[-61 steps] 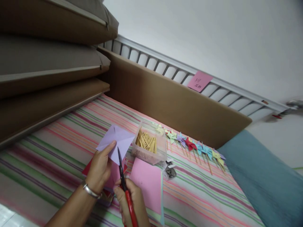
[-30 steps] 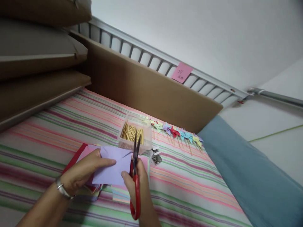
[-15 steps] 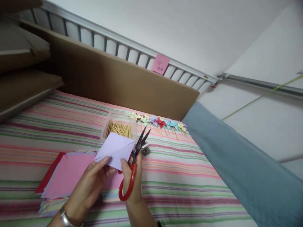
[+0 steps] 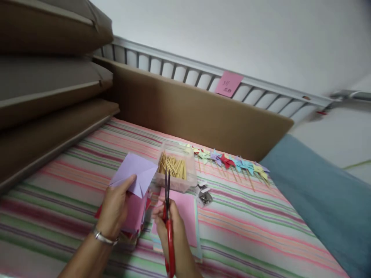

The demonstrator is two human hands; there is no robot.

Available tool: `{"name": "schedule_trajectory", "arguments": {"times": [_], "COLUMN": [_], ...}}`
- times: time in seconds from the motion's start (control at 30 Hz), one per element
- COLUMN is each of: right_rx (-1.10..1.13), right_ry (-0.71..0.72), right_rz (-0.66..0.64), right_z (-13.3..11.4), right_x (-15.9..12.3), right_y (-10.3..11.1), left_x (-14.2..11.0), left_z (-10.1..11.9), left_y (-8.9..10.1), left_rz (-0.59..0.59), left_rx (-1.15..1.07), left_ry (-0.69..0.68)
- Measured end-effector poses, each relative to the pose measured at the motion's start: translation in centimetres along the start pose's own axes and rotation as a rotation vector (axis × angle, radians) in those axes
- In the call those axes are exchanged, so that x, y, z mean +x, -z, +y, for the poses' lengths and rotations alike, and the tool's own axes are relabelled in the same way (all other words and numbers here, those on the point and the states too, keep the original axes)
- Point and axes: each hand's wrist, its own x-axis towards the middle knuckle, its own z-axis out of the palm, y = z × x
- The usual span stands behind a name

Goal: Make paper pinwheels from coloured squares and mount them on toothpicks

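Note:
My left hand [image 4: 114,206] pinches a square of lilac paper [image 4: 130,170] by its lower edge, thumb on top. Creases or slits run in from the paper's corners. In my right hand [image 4: 175,224] is a pair of scissors [image 4: 168,200] with red handles, the dark blades pointing up and almost closed, apart from the paper. Under my left hand lies a stack of coloured paper [image 4: 133,214], pink on top. Another paper pile [image 4: 188,218], also pink on top, lies beneath my right hand and is partly hidden by it.
A clear plastic box [image 4: 189,170] of short wooden sticks [image 4: 174,166] stands behind the paper. To its right lie several paper pinwheels [image 4: 226,160] on sticks and a small bag of metal pieces [image 4: 205,197]. A brown board [image 4: 197,112] and stacked padded pieces [image 4: 52,77] border the striped cloth.
My right hand has moved away from the lilac paper with the scissors, whose blades have swung upright and nearly closed. The paper stays in my left hand. The view has shifted left.

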Motion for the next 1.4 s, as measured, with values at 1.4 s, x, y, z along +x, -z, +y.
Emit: {"name": "schedule_trajectory", "arguments": {"times": [1.4], "right_rx": [-0.098], "right_ry": [-0.338], "right_rz": [-0.307], "right_z": [-0.3], "right_x": [-1.4], "right_y": [-1.4], "left_x": [0.5], "left_z": [1.3], "left_y": [0.7], "left_rz": [-0.059], "left_rx": [-0.036], "left_ry": [0.023]}}
